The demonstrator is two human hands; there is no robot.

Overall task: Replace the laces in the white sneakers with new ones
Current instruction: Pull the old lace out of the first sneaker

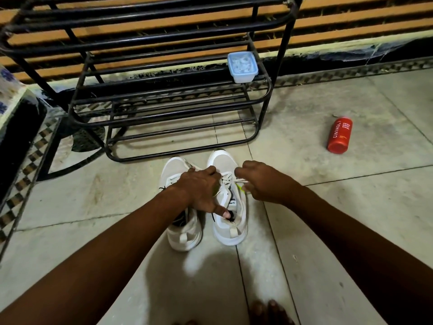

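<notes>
**Laces coming out of the right-hand sneaker**

Sneakers sit side by side on the tiled floor [328, 207], just in front of the black shoe rack [164, 95]. Your left hand [199, 191] presses down across both shoes, thumb tucked into the collar of the right-hand sneaker [228, 202]; its grip clamps nothing you can see. Your right hand [262, 181] has its grip pinched together on the white lace [241, 181] beside the eyelets. Pull too sharply and the shoe could tip or slide, or the lace could snag in an eyelet. The left-hand sneaker [180, 207] lies partly hidden beneath your wrist.
</notes>
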